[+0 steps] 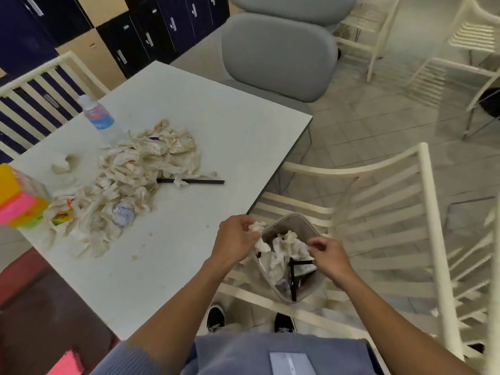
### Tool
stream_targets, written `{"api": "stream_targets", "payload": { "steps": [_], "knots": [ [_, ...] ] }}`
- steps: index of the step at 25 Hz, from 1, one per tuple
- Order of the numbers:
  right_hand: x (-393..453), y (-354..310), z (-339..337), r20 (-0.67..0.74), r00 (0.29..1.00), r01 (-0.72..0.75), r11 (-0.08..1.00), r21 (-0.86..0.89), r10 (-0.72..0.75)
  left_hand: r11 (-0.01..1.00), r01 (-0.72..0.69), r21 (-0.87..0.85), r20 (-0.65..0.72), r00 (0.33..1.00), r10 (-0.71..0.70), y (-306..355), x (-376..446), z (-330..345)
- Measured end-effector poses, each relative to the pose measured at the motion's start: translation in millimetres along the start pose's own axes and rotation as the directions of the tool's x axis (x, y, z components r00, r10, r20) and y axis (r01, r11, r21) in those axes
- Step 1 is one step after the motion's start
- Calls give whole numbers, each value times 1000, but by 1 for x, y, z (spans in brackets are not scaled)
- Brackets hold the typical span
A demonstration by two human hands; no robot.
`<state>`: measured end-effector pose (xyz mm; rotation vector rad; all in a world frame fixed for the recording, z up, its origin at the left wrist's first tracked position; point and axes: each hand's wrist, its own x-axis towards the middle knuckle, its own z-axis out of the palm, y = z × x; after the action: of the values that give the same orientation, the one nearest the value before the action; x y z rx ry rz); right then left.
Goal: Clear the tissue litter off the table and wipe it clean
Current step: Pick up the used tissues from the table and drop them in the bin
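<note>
- Pinching crumpled white tissue wad – left hand, fingers curled, over small grey bin
- right hand fingers curled, pinching tissue scrap at bin rim
- stained tissue pile on white table

1 head-worn view — looking down, forward, hands close below

tissue litter: crumpled, stained heap | mid-left on table | white, smudged, crumbs
</note>
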<state>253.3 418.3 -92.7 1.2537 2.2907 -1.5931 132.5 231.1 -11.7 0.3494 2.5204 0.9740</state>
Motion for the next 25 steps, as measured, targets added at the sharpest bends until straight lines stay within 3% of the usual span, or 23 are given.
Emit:
{"api": "stream_targets", "payload": {
  "steps": [5,7,15,25],
  "knots": [
    [-2,14,-16,38,999,16,1000,-5,-16,997,-48,-63,189,980,59,19,-12,38],
    [-3,11,-19,55,998,25,1000,-20,-24,999,-42,-22,191,981,45,18,-13,41],
    [-6,-45,18,178,975,146,987,-72,-131,993,101,66,44,994,-104,-36,-16,-1],
    [-28,-173,160,400,848,432,891,-141,-348,980,201,-6,-164,966,-199,-143,-33,-118]
  ]
}}
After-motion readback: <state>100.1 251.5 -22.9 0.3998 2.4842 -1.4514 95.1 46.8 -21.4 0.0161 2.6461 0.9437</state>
